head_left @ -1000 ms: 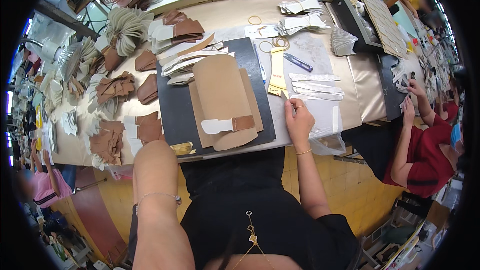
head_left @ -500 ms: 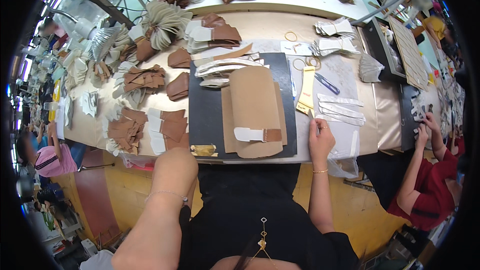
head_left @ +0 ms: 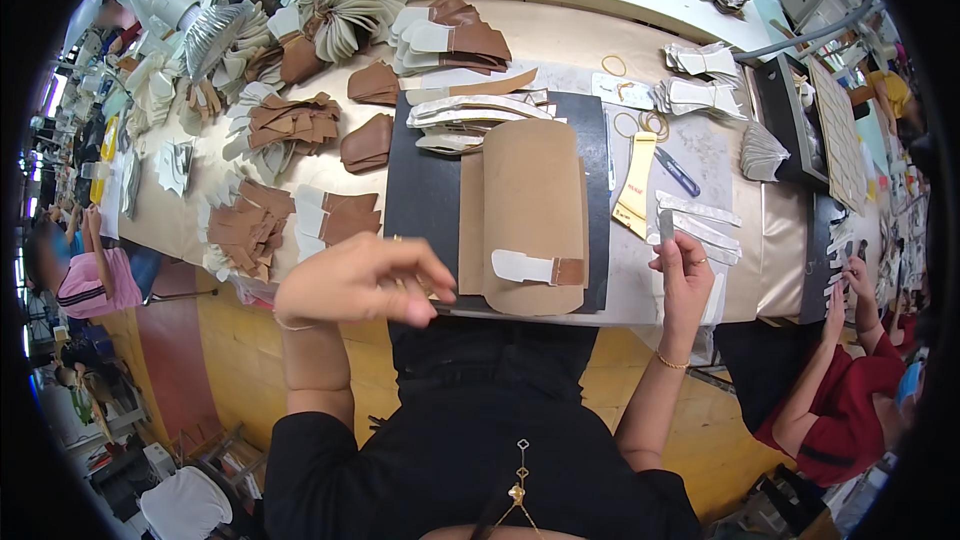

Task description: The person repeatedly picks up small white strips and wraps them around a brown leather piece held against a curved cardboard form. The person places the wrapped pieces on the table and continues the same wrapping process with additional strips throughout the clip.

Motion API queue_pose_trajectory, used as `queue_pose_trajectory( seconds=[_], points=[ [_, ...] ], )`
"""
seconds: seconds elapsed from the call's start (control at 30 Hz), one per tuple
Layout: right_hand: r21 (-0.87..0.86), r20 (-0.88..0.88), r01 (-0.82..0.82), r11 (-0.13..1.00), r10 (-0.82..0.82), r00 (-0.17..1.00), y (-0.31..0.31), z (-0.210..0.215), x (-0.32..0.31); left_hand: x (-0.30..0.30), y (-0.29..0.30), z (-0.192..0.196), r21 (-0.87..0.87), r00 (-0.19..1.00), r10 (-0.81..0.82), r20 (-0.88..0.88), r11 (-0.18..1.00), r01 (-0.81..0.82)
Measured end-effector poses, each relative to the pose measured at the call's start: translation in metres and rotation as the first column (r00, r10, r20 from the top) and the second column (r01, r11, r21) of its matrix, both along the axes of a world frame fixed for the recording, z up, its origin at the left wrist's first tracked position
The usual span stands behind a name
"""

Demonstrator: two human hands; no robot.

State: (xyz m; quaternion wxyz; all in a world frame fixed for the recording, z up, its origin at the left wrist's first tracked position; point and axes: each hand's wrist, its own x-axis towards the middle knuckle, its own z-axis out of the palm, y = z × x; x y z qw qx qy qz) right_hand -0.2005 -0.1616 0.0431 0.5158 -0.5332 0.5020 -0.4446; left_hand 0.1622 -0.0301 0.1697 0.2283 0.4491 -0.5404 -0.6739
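Right hand pinched a pale strip upright | left hand, grip curled, contents unclear | best kept strip taut, unbent, over surface.

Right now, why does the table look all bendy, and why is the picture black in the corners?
Head view: the fisheye lens curves the table edge and leaves a dark ring round the picture; light shines off the table's glossy cover at the right; the left hand, close to the lens, looks big and slightly soft, while the right hand and the tan sheet stay sharp.
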Motion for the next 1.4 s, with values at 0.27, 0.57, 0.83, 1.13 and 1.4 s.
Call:
queue_pose_trajectory(
  seconds=[0.27, 0.57, 0.83, 1.13, 1.4],
  points=[
    [-0.05, -0.118, -0.493, 0.868, 0.485, 0.866, 0.013, 0.083, 0.045, -0.025, -0.016, -0.058, 0.331, 0.922, 0.312, -0.229, 0.916, -0.227],
    [0.278, -0.067, -0.636, 0.72, 0.675, 0.734, 0.014, 0.118, 0.083, -0.049, -0.028, -0.069, 0.411, 0.886, 0.318, -0.336, 0.896, -0.166],
    [0.442, -0.15, -0.679, 0.586, 0.795, 0.588, 0.01, 0.113, 0.102, -0.047, -0.02, -0.067, 0.436, 0.855, 0.389, -0.344, 0.872, -0.221],
    [0.472, -0.153, -0.676, 0.565, 0.808, 0.569, 0.008, 0.104, 0.106, -0.046, -0.017, -0.071, 0.38, 0.837, 0.371, -0.403, 0.899, -0.216],
    [0.504, -0.169, -0.65, 0.568, 0.803, 0.571, 0.008, 0.108, 0.109, -0.049, -0.016, -0.066, 0.346, 0.847, 0.39, -0.362, 0.9, -0.266]
  ],
)
